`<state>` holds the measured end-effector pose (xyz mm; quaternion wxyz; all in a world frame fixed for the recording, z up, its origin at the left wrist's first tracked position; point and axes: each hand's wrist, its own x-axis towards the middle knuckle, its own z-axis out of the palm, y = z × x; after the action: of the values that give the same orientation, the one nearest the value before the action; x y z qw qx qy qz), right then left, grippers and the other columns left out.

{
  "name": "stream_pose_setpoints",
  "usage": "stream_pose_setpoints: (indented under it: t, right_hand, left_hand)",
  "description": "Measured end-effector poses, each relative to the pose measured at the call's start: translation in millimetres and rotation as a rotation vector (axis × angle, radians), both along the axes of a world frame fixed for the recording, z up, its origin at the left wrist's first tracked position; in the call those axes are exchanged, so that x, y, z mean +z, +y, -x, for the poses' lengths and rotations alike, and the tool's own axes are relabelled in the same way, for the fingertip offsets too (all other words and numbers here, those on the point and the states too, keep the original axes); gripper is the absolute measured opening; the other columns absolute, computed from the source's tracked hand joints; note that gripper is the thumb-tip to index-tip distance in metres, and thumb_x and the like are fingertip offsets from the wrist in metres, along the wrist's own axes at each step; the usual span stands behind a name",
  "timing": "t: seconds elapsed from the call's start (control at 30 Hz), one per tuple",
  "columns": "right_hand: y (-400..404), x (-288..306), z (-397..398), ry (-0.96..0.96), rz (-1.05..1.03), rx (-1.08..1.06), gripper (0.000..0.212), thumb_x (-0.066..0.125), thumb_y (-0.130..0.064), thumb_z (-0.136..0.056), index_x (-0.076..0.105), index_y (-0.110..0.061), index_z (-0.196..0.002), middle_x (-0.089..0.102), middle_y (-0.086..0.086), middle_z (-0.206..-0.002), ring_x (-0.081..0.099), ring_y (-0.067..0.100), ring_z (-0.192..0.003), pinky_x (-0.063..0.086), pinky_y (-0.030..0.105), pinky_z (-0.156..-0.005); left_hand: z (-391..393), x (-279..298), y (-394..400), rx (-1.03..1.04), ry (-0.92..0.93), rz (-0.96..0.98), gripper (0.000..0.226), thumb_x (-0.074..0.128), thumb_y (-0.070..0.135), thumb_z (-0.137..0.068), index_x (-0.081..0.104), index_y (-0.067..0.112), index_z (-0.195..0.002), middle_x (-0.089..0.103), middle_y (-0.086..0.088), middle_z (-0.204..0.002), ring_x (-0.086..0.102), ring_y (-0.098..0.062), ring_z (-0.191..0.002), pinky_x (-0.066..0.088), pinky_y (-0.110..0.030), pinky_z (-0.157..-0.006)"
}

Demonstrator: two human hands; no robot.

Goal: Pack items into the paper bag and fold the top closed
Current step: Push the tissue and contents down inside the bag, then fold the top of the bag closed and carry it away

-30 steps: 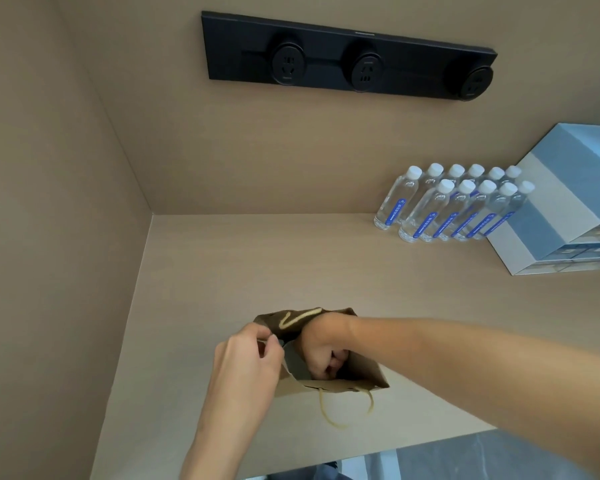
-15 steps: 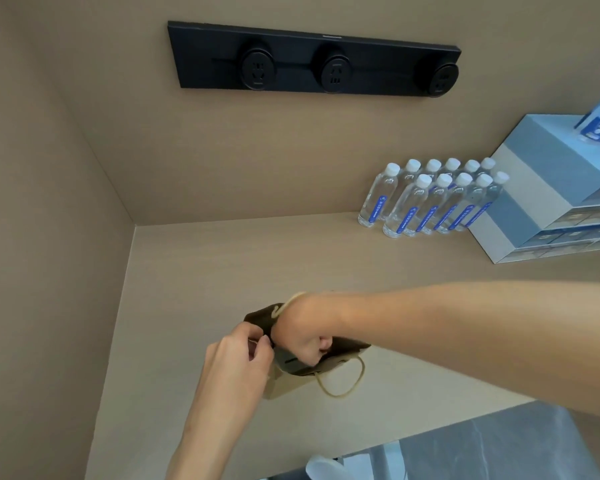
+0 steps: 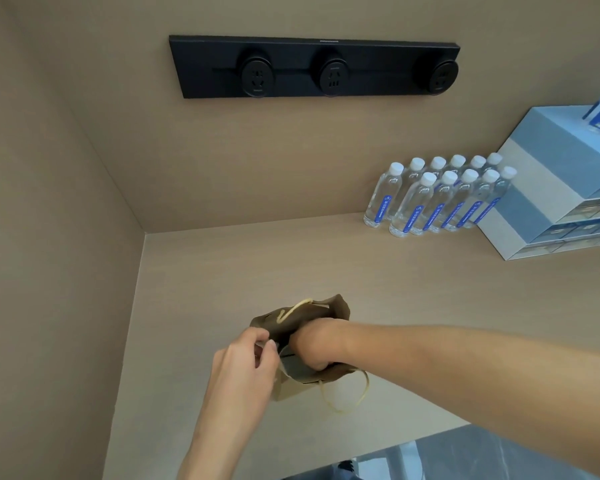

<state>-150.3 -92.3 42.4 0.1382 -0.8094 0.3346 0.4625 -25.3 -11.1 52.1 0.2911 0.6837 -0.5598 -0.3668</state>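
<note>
A pale wood-grain desk (image 3: 222, 271) fills the middle of the frame. A brown paper bag (image 3: 291, 386) stands lower centre on it. At the right, a cluster of water bottles (image 3: 440, 199) stands just beside stacked grey-blue boxes (image 3: 548, 188), perhaps touching them.

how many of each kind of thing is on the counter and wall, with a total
water bottles: 11
paper bag: 1
stacked blue-grey box units: 1
wall sockets on the black power strip: 3
total: 16
</note>
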Motion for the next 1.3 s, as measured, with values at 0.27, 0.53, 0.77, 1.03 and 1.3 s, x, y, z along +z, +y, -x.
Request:
stream_pose_setpoints:
  t: [0.27,0.53,0.77,1.03,1.3]
  right_hand:
    - [7.6,6.7,-1.3,0.028,0.039,-0.072,0.028,0.051,-0.008,-0.096,0.059,-0.003,-0.123,0.063,0.012,-0.113,0.057,0.025,-0.084,0.036,0.024,-0.065]
    - [13.5,104.6,44.7,-0.682,-0.011,-0.537,0.022,0.051,-0.012,-0.085,0.071,-0.017,-0.092,0.063,-0.006,-0.076,0.055,0.008,-0.059,0.044,0.017,-0.05]
    - [65.8,57.7,110.6,-1.087,0.219,-1.412,0.023,0.037,-0.022,-0.103,0.057,-0.016,-0.114,0.066,0.007,-0.086,0.058,0.021,-0.039,0.041,0.024,-0.037]
    - [54.4,31.8,72.9,-1.343,-0.196,-1.842,0.043,0.04,-0.048,-0.098,0.062,-0.015,-0.115,0.063,0.01,-0.091,0.06,0.025,-0.049,0.051,0.029,-0.044]
    - [54.3,8.4,65.1,-1.456,-0.111,-1.889,0.005,0.061,0.006,-0.089,0.062,0.001,-0.09,0.055,0.016,-0.084,0.057,0.023,-0.07,0.054,0.029,-0.06]
  left_hand:
    - [-0.8,-5.2,-0.5,-0.05,0.038,0.053,0.017,0.052,0.025,-0.094,0.064,0.031,-0.104,0.068,0.001,-0.064,0.068,-0.012,-0.061,0.053,-0.022,-0.059]
    - [-8.2,-1.7,6.9,-0.034,0.158,0.079,0.045,0.052,0.039,-0.091,0.037,0.063,-0.126,0.064,0.022,-0.088,0.065,-0.008,-0.071,0.057,-0.032,-0.067]
    - [-9.0,-1.5,10.4,0.046,0.5,-0.241,0.048,0.048,0.061,-0.084,0.036,0.066,-0.131,0.066,0.001,-0.108,0.062,-0.017,-0.083,0.061,-0.031,-0.056]
    - [10.7,-4.1,-10.1,0.19,0.658,-0.249,0.037,0.044,0.046,-0.097,0.077,0.03,-0.092,0.071,-0.013,-0.104,0.069,-0.021,-0.101,0.061,-0.024,-0.061]
    - [17.0,-25.1,-11.0,0.31,0.471,-0.123,0.021,0.071,-0.003,-0.074,0.071,0.008,-0.056,0.074,-0.018,-0.078,0.064,-0.017,-0.063,0.049,-0.026,-0.063]
